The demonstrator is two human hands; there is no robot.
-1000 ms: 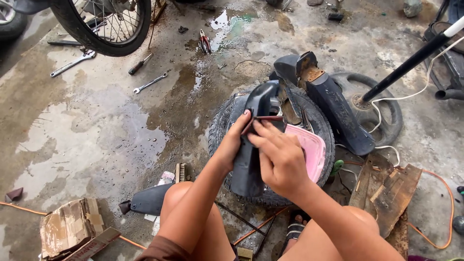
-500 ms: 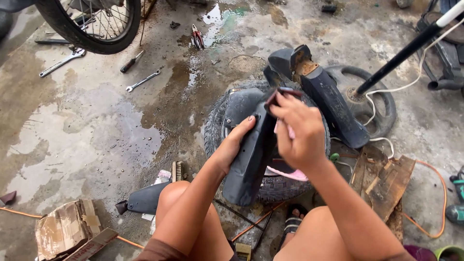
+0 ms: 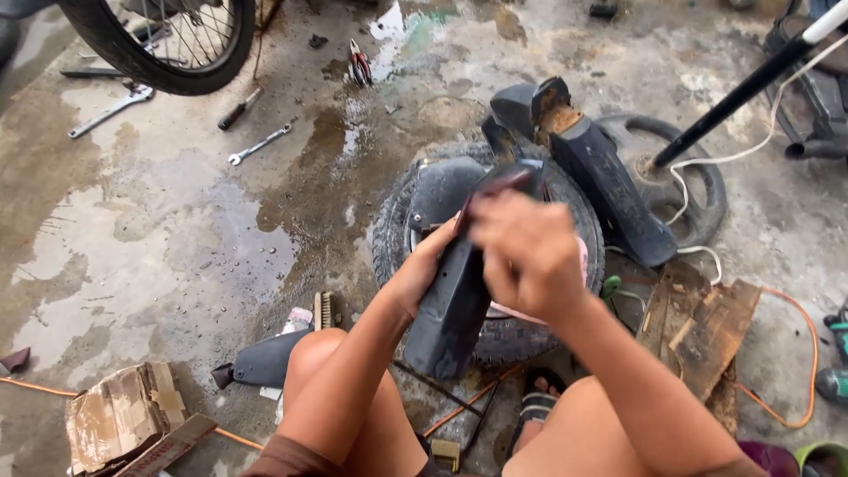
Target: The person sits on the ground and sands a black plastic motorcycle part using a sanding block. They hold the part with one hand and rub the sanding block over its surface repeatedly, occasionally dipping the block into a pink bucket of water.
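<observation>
Far to my left a spoked wheel [image 3: 168, 40] stands at the top of the wet concrete floor [image 3: 132, 247], with a long spanner [image 3: 110, 110], a screwdriver [image 3: 238, 108] and a smaller spanner [image 3: 259, 145] lying loose below it, and a torn cardboard box [image 3: 119, 411] near my knee. Coming in, my left hand [image 3: 424, 269] is wrapped around the edge of a long black plastic panel [image 3: 455, 300], fingers closed on it from the left side. The panel stands tilted, leaning over a tyre [image 3: 495, 256] that lies flat on the floor in front of me. It looks to me light and fairly stiff, with some spring in it, smooth enough to slip when wet, so the moulded edges are the best place to grip. My right hand [image 3: 530, 252] is curled over the panel's upper part; it is blurred, so I cannot tell whether it pinches something pink [image 3: 583, 261] that shows just behind it. Further right another black panel [image 3: 601, 177] leans on the tyre, then a ring-shaped weight [image 3: 680, 177] holding a dark pole [image 3: 751, 84], wooden boards [image 3: 698, 322] and an orange cable [image 3: 799, 353].
</observation>
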